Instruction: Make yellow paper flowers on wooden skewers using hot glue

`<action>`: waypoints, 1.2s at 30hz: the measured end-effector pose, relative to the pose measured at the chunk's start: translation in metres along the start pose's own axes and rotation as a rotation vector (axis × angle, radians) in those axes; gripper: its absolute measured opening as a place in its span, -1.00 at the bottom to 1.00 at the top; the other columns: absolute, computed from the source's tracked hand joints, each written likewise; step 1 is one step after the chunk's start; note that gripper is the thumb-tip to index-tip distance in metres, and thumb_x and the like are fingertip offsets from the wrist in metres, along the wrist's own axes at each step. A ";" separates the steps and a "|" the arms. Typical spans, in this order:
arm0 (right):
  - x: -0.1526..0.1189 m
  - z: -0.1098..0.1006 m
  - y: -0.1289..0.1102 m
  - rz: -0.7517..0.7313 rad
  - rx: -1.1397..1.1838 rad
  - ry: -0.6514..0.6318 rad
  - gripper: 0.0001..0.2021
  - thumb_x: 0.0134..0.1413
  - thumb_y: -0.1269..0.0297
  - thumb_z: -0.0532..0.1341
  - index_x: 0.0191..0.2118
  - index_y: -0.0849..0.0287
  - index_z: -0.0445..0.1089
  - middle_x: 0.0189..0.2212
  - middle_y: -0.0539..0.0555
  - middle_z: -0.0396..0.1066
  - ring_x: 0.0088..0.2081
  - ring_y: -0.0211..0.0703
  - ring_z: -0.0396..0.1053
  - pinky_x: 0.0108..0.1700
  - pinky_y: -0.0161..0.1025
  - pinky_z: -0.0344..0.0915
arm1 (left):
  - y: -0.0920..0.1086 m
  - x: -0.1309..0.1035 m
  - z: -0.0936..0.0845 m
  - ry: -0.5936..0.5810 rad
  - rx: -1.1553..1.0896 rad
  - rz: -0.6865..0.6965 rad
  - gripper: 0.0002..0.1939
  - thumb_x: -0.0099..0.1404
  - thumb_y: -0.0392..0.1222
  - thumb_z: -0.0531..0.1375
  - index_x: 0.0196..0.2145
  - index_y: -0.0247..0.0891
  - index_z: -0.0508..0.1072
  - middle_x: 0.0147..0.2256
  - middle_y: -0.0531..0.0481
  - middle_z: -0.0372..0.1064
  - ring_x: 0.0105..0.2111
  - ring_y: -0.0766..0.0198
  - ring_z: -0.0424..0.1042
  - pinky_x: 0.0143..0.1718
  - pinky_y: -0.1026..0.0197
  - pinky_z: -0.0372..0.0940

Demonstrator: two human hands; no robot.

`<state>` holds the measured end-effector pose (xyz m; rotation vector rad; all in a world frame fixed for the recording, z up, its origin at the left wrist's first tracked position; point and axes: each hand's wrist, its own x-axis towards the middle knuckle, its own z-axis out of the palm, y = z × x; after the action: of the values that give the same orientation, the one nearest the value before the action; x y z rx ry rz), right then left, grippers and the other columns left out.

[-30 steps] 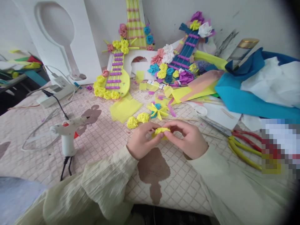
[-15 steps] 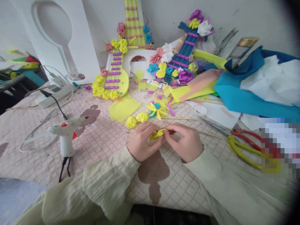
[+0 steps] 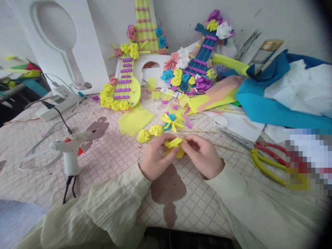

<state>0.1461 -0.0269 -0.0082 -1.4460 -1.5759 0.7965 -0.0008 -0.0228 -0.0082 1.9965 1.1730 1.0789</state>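
Observation:
Between my two hands is a folded yellow paper flower (image 3: 175, 142), with several layers of crinkled paper showing. My left hand (image 3: 157, 157) pinches it from the left with thumb and fingers. From the right, my right hand (image 3: 201, 155) grips its other edge, the fingertips partly hidden behind the paper. Just beyond my left hand lie two finished yellow paper flowers (image 3: 143, 136) on the tablecloth. A yellow star-shaped paper piece (image 3: 172, 122) rests over a blue one behind my hands, close to a thin wooden stick (image 3: 197, 131).
A white hot glue gun (image 3: 71, 152) stands at left, its cord leading to a power strip (image 3: 58, 103). Scissors (image 3: 255, 148) lie at right. Behind are yellow paper sheets (image 3: 135, 121), a yellow decorated instrument model (image 3: 133, 88), a blue one (image 3: 204, 55) and blue fabric-like sheets (image 3: 259, 103).
The yellow paper between my hands has been turned and opened, so more of its folds show. Both hands remain in nearly the same place; the whole view has shifted slightly.

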 end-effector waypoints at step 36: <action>0.003 0.001 -0.001 -0.181 -0.317 0.122 -0.88 -0.25 0.39 0.14 -0.63 0.14 0.15 -0.65 -0.04 0.30 -0.57 -0.27 0.26 -0.48 -0.31 0.19 | 0.000 -0.007 0.006 0.004 0.144 0.257 -0.67 0.13 -0.42 0.06 -0.12 -0.32 0.33 -0.24 -0.13 0.33 -0.24 0.28 0.36 -0.21 0.19 0.34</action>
<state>0.1445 -0.0241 -0.0070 -1.5130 -1.7646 0.3575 0.0024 -0.0292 -0.0138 2.3066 1.0421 1.1500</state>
